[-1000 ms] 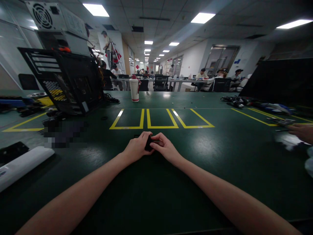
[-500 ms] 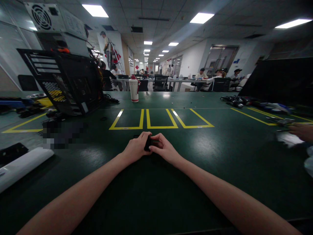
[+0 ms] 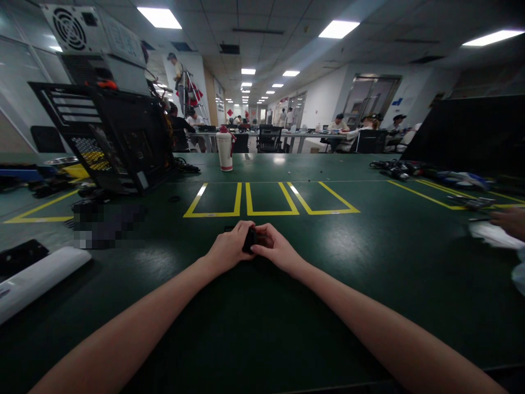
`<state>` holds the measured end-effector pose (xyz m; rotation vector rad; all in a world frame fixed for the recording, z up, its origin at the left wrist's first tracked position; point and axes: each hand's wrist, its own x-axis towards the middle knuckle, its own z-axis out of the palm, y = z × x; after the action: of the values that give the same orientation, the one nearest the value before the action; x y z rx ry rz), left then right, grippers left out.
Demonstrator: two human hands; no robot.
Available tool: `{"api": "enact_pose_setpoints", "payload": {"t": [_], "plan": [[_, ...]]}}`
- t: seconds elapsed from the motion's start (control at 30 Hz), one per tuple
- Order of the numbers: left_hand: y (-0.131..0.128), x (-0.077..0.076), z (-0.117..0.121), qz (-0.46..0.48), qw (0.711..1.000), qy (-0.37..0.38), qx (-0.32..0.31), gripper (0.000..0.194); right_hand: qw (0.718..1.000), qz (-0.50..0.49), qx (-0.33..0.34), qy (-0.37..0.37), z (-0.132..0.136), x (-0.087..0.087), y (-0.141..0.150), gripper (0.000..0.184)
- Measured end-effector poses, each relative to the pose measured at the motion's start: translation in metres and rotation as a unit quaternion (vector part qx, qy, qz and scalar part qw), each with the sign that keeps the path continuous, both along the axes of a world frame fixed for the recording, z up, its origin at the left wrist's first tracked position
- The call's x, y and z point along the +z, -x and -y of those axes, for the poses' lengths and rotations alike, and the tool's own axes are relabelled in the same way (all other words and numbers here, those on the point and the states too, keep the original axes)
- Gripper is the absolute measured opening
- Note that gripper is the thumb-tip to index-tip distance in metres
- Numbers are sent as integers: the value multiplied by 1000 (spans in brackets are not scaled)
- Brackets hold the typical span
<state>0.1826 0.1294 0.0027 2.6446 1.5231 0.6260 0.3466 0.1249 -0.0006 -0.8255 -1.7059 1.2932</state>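
A small black object (image 3: 249, 241) is held between my two hands, just above the green table (image 3: 262, 328); its kind is too dark to make out. My left hand (image 3: 232, 245) wraps round it from the left, fingers closed, and part of the object shows beyond the knuckles. From the right, my right hand (image 3: 276, 249) pinches its near end with thumb and fingertips. Both hands sit just this side of the yellow tape outlines (image 3: 273, 213).
A computer case (image 3: 123, 137) with a power supply (image 3: 94, 33) on top stands at left. Ahead is a white bottle (image 3: 225, 150). A white cylinder (image 3: 45, 279) lies at near left. Cables (image 3: 394, 168) lie at right, where another person's hand (image 3: 511, 221) touches white material (image 3: 494, 234).
My hands stay almost in place, with the right fingertips shifted very slightly on the black object. At the right edge, the other person's hand and the white material have moved a little rightward.
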Motion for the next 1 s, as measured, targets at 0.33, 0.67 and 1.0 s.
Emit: {"api": "enact_pose_setpoints", "payload": {"t": [0.33, 0.67, 1.0], "plan": [[-1, 0, 0, 4, 1000, -7, -4, 56, 999, -9, -36, -8, -5, -6, 5, 27], [0, 1, 0, -4, 1000, 3, 0, 60, 1000, -29, 3, 7, 0, -2, 3, 31], [0, 0, 0, 14, 1000, -4, -12, 56, 999, 4, -37, 14, -4, -4, 2, 33]]}}
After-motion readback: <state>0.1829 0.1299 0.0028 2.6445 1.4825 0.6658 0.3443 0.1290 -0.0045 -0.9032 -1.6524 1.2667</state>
